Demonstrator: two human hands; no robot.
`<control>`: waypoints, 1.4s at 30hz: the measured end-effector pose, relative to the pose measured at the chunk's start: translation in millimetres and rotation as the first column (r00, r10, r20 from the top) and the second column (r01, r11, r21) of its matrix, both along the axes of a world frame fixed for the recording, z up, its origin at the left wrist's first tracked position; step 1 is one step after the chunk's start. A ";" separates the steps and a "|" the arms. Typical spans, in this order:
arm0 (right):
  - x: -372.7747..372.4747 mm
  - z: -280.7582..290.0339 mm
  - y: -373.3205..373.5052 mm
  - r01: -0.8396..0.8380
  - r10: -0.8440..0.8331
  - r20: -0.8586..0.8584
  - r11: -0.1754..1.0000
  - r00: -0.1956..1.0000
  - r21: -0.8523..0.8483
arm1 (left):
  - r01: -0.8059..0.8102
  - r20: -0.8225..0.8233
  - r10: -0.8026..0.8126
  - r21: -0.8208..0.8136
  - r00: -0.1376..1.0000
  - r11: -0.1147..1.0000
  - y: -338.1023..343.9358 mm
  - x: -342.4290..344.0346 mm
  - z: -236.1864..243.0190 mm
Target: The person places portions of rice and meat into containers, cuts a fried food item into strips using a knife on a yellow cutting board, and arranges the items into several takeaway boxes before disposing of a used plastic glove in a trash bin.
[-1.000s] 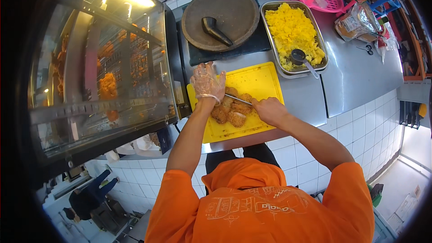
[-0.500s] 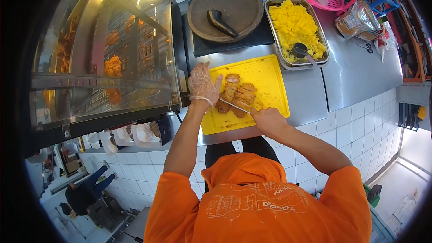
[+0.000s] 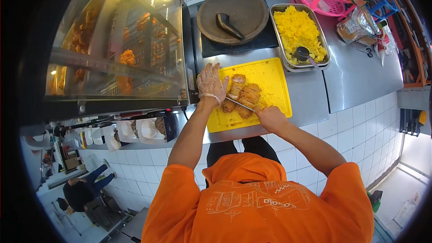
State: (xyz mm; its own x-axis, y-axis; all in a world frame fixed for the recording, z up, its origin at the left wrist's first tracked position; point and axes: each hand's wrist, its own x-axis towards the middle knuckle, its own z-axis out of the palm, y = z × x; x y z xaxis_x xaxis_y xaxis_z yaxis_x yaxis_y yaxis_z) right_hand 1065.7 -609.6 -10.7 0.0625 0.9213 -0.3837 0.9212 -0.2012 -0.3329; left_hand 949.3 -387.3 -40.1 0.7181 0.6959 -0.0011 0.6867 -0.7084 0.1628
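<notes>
On a yellow cutting board (image 3: pixel 276 78) lies breaded fried cutlet (image 3: pixel 249 93), cut into several pieces. My right hand (image 3: pixel 271 118) is wrapped round the handle of a knife (image 3: pixel 240 104), whose blade lies slantwise across the near part of the cutlet. My left hand (image 3: pixel 211 83), in a thin clear plastic glove, rests at the board's left edge with its fingers stretched out. Its palm side is close to the knife's tip; whether it presses on the tip is hidden.
A round stone mortar (image 3: pixel 231 4) with a dark pestle (image 3: pixel 228 25) stands behind the board. Right of it is a metal tray of yellow food (image 3: pixel 297 29) with a scoop (image 3: pixel 302 54). A glass warming cabinet (image 3: pixel 117 54) stands left; pink baskets (image 3: pixel 321 0) and scissors (image 3: pixel 368 52) lie farther right.
The whole view has shifted slightly, so the board and cabinet appear a little farther right. The knife remains across the cutlet, and both hands keep nearly the same places on the board.
</notes>
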 end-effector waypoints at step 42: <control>-42.8 33.0 -118.5 0.841 -0.716 -0.628 0.511 0.305 -0.176 | 0.762 -0.032 -0.767 -0.087 0.641 0.641 -64.1 -11.3 83.8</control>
